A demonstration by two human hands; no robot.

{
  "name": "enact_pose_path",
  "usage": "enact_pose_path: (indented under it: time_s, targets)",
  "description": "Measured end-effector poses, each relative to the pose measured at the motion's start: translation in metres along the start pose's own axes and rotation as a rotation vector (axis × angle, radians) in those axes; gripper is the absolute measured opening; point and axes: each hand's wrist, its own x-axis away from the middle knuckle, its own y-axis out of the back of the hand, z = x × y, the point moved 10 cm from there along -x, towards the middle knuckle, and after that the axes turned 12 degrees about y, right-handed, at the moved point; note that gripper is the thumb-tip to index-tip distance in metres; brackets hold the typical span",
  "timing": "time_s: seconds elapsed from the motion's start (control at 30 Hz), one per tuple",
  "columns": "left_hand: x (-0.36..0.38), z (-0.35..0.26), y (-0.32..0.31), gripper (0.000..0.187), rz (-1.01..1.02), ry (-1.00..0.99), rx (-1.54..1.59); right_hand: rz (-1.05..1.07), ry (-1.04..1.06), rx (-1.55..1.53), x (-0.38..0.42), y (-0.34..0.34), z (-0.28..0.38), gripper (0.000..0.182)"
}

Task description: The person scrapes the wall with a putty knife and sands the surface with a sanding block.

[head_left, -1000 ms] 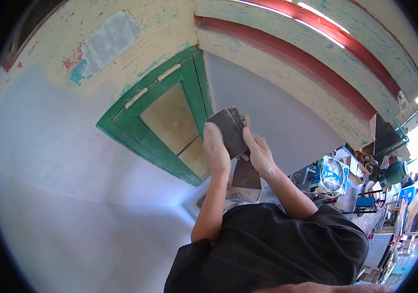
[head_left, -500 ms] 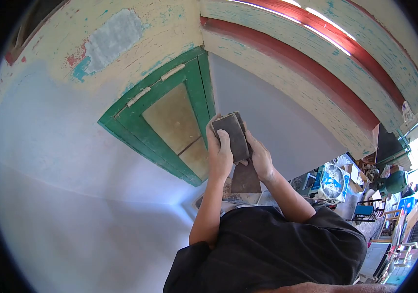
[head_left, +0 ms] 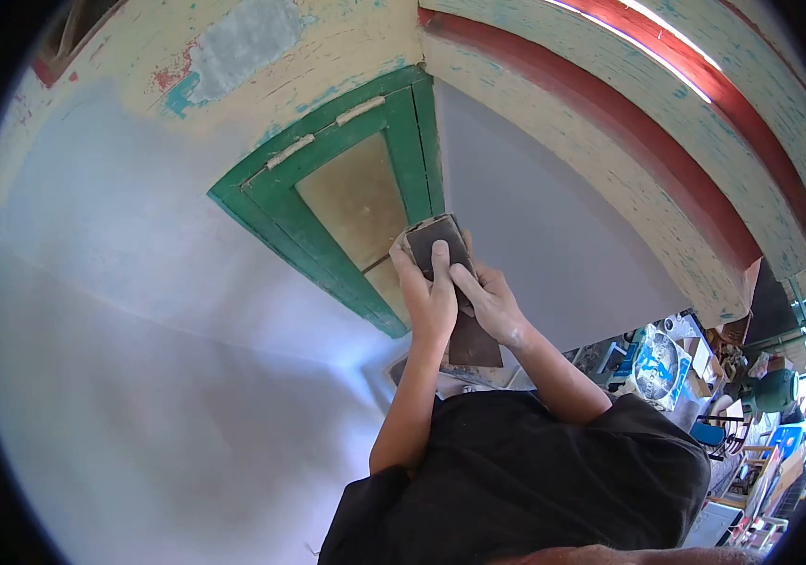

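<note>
A dark brown sanding block [head_left: 429, 243], which looks wrapped in sandpaper, is held up between both hands in front of the chest. My left hand [head_left: 428, 297] wraps round its left side, the thumb lying flat along its face. My right hand [head_left: 492, 303] closes on its right side and lower part, with the thumb pressed on the front; the fingers behind are mostly hidden. Below the hands a loose brown sheet [head_left: 475, 341] hangs down, seemingly the sandpaper's end. Pale dust covers both hands.
Ahead is a green wooden shutter [head_left: 328, 179] in a whitish plastered wall [head_left: 120, 282]. A grey panel [head_left: 554, 207] lies to its right, under peeling cream and red beams [head_left: 610, 122]. At the lower right stand a blue-white sack [head_left: 655, 365], a blue chair [head_left: 709, 432] and clutter.
The right thumb has come round onto the block's front face, beside the left thumb. The view has shifted, so the shutter and beams sit further right and higher.
</note>
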Motion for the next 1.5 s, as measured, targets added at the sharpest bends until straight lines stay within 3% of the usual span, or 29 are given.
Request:
enact_pose_path:
  time_s: [0.13, 0.2, 0.23, 0.37, 0.47, 0.53, 0.57, 0.63, 0.73, 0.83, 0.9, 0.97, 1.03, 1.1, 1.17, 1.27, 1.33, 1.4, 1.43, 1.5]
  targets:
    - [-0.01, 0.017, 0.002, 0.041, 0.112, 0.193, 0.141, 0.003, -0.083, -0.187, -0.001, 0.006, -0.007, 0.047]
    - [-0.009, 0.04, -0.017, 0.032, 0.339, 0.5, 0.283, 0.031, -0.131, -0.151, -0.002, 0.01, -0.016, 0.047]
    - [-0.013, 0.046, -0.019, 0.024, 0.325, 0.518, 0.34, 0.019, -0.127, -0.147, -0.005, 0.011, -0.015, 0.047]
    - [-0.023, 0.054, -0.026, 0.024, 0.291, 0.472, 0.343, -0.032, -0.171, -0.176, -0.004, 0.013, -0.018, 0.045]
    - [-0.038, 0.031, -0.024, 0.028, 0.177, 0.323, 0.352, -0.088, -0.106, -0.109, -0.009, 0.027, -0.006, 0.056]
    - [-0.057, -0.011, -0.015, 0.029, 0.005, -0.016, 0.108, -0.129, -0.043, -0.043, -0.004, 0.04, 0.009, 0.061]
    - [-0.07, -0.018, -0.021, 0.029, 0.015, -0.018, 0.113, -0.161, -0.015, 0.099, 0.001, 0.05, 0.021, 0.062]
    - [-0.074, -0.082, -0.025, 0.025, -0.21, -0.541, -0.139, -0.2, 0.015, 0.247, 0.013, 0.059, 0.045, 0.065]
    - [-0.106, -0.121, -0.05, 0.02, -0.366, -0.693, -0.181, -0.495, 0.362, 0.605, 0.044, 0.085, 0.111, 0.067]
    - [-0.142, -0.129, -0.084, 0.02, -0.392, -0.707, -0.085, -0.746, 0.55, 0.726, 0.083, 0.101, 0.162, 0.057]
    - [-0.154, -0.125, -0.104, 0.019, -0.377, -0.643, -0.041, -0.965, 0.824, 1.006, 0.118, 0.106, 0.196, 0.042]
    - [-0.158, -0.117, -0.119, 0.02, -0.355, -0.582, 0.004, -1.036, 1.021, 1.161, 0.144, 0.097, 0.227, 0.03]
    - [-0.136, -0.121, -0.132, 0.02, -0.396, -0.777, -0.081, -1.093, 1.048, 1.253, 0.159, 0.102, 0.242, 0.033]
    - [-0.128, -0.111, -0.136, 0.019, -0.408, -0.796, -0.034, -1.146, 1.064, 1.347, 0.17, 0.108, 0.254, 0.038]
    - [-0.116, -0.101, -0.137, 0.018, -0.417, -0.813, 0.012, -1.231, 0.877, 1.847, 0.167, 0.099, 0.261, 0.033]
    - [-0.097, -0.096, -0.141, 0.016, -0.41, -0.883, -0.037, -1.13, 0.901, 1.965, 0.134, 0.087, 0.27, 0.032]
    - [-0.096, -0.098, -0.141, 0.015, -0.409, -0.967, -0.052, -1.13, 0.867, 1.94, 0.126, 0.095, 0.265, 0.027]
    - [-0.12, -0.112, -0.138, 0.015, -0.422, -0.991, -0.092, -0.981, 0.855, 1.982, 0.105, 0.093, 0.265, 0.024]
    - [-0.129, -0.122, -0.139, 0.015, -0.442, -1.026, -0.131, -1.023, 0.899, 1.791, 0.109, 0.109, 0.256, 0.021]
    - [-0.143, -0.125, -0.138, 0.015, -0.423, -0.993, -0.103, -1.051, 0.896, 1.776, 0.107, 0.122, 0.253, 0.023]
